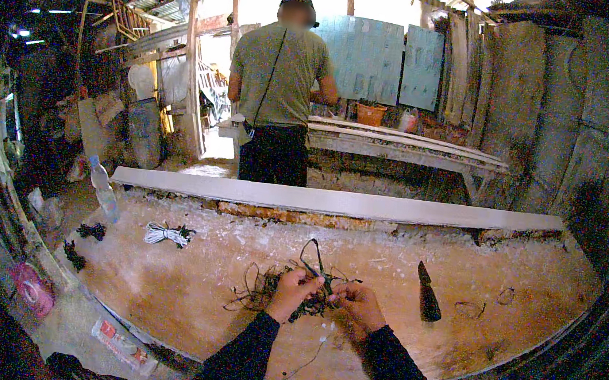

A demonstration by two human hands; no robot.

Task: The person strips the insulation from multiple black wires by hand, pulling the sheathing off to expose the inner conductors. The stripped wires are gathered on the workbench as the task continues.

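Note:
A tangle of thin dark cords lies at the middle of the wooden tabletop. Over it, my left hand pinches a dark cord, which rises in a narrow loop above the fingers. Just to the right, my right hand is closed too, thumb and fingertips pressed together on the same cord close to the left fingertips. What exactly sits between the fingertips is small and partly hidden. Farther right lies a dark, pointed knife-like tool, touched by neither hand.
A tied bundle of white cord and small dark bundles lie left, near a clear plastic bottle. A raised white board borders the far edge. Beyond it, a person stands facing away at another bench.

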